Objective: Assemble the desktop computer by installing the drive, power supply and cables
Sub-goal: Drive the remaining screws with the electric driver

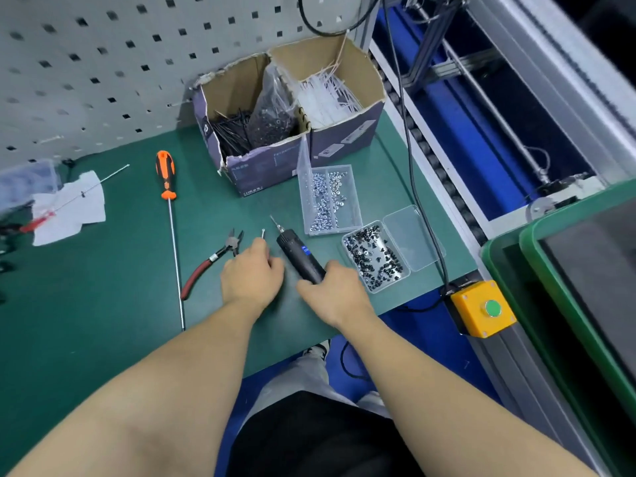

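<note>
Two hands on the green table (103, 304)

The right hand (335, 294) grips the electric screwdriver (299, 258); left hand (251, 273) fingers pinch a small screw (263, 233).

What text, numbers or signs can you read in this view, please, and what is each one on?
"8": blue display on the electric screwdriver held by the right hand.
"R": logo on the left cardboard box.
Other print on that box: too blurred to read.
Yellow button box: no text visible.

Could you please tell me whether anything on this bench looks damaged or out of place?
The purple cardboard box holding black ties is torn along its front corner and rim. A single loose screw lies on the green mat by the left hand, outside both screw trays.
</note>
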A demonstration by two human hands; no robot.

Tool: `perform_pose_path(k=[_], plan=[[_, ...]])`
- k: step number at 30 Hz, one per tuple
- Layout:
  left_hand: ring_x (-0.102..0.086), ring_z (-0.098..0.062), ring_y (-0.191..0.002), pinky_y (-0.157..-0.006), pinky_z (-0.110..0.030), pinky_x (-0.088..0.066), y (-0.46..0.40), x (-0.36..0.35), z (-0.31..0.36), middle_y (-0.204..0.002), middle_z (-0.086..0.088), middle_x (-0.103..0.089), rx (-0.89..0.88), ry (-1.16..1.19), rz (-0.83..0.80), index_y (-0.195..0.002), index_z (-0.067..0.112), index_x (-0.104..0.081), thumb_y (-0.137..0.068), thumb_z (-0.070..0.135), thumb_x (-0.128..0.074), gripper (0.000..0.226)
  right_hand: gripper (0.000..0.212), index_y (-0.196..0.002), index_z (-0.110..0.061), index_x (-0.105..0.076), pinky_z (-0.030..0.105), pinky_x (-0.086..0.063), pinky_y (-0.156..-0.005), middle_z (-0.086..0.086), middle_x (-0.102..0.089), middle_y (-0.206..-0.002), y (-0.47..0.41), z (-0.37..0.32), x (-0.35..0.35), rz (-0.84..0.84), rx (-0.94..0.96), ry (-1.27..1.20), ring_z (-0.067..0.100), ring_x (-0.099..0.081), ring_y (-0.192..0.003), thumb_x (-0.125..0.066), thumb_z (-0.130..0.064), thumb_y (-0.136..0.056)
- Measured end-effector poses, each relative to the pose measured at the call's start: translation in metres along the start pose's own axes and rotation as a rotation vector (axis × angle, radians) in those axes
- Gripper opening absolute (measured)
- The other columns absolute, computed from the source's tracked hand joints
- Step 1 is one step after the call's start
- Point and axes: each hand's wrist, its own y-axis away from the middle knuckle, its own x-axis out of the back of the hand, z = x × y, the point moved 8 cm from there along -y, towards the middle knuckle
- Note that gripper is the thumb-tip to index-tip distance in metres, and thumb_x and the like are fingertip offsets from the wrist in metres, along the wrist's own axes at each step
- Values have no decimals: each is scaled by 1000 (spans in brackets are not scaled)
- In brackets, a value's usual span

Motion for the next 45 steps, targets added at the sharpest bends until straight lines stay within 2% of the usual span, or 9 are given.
perform_pose_path(k=[6, 9, 12, 15, 20, 25, 31, 37, 45], plan=[[-62, -37, -74, -60, -34, -40, 12, -12, 45, -76, -11, -65, -297, -134, -174, -61, 22, -37, -92, 38, -50, 38, 34, -78, -32, -43, 30, -46, -56, -7, -54, -70, 27, 27, 37, 11, 235, -84, 8, -52, -61, -54, -60, -64], [-64, -34, -83, -62, -34, -40, 37, -29, 92, -87, -6, -67, -667, -341, -299, -73, 20, -46, -95, 43, -42, 32, 27, -75, -40, -42, 16, -35, -51, -14, -55, -69, 46, 42, 76, 209, 307, -227, 5, -48, -59, -59, -60, -68], [-64, -34, -84, -62, -34, -40, 56, -33, 147, -91, -7, -69, -848, -307, -312, -77, 23, -46, -97, 41, -42, 27, 22, -76, -40, -48, 20, -41, -49, -9, -56, -64, 61, 69, 119, 419, 255, -496, 8, -50, -53, -62, -56, -72], [-65, -35, -81, -62, -34, -38, 66, -26, 200, -86, -10, -70, -858, -136, -260, -72, 22, -46, -97, 35, -47, 28, 22, -76, -30, -55, 45, -49, -50, 12, -59, -62, 69, 102, 155, 505, 190, -721, 26, -56, -50, -67, -48, -76], [-63, -39, -87, -67, -40, -48, 87, -33, 284, -89, -15, -70, -860, -27, -250, -81, 15, -59, -97, 36, -50, 27, 22, -78, -17, -58, 33, -45, -52, 5, -58, -61, 105, 181, 206, 658, 101, -768, 19, -54, -51, -68, -36, -79], [-62, -36, -84, -69, -42, -48, 139, -60, 388, -86, -6, -69, -995, 79, -317, -101, 24, -53, -95, 38, -51, 15, 13, -82, -30, -58, 30, -46, -57, 7, -64, -72, 172, 281, 232, 790, -107, -688, 23, -60, -61, -71, -30, -87], [-57, -29, -98, -79, -38, -46, 262, -123, 503, -96, -2, -55, -1429, -76, -516, -97, 18, -59, -96, 27, -56, 10, 17, -83, -31, -57, 23, -42, -56, -4, -63, -72, 252, 376, 229, 897, -365, -669, 9, -54, -59, -73, -27, -79], [-56, -26, -111, -97, -43, -46, 350, -174, 541, -118, -3, -62, -1539, -130, -641, -125, 19, -63, -98, 27, -59, 29, 20, -75, -27, -48, 31, -40, -55, -3, -55, -65, 314, 436, 212, 1046, -511, -768, 12, -47, -56, -67, -26, -80], [-53, -28, -111, -87, -43, -49, 396, -215, 564, -114, -4, -58, -1623, -308, -628, -117, 24, -67, -101, 29, -54, 22, 11, -73, -34, -52, 33, -45, -55, 11, -63, -67, 334, 482, 220, 937, -493, -824, 17, -52, -50, -63, -31, -73]])
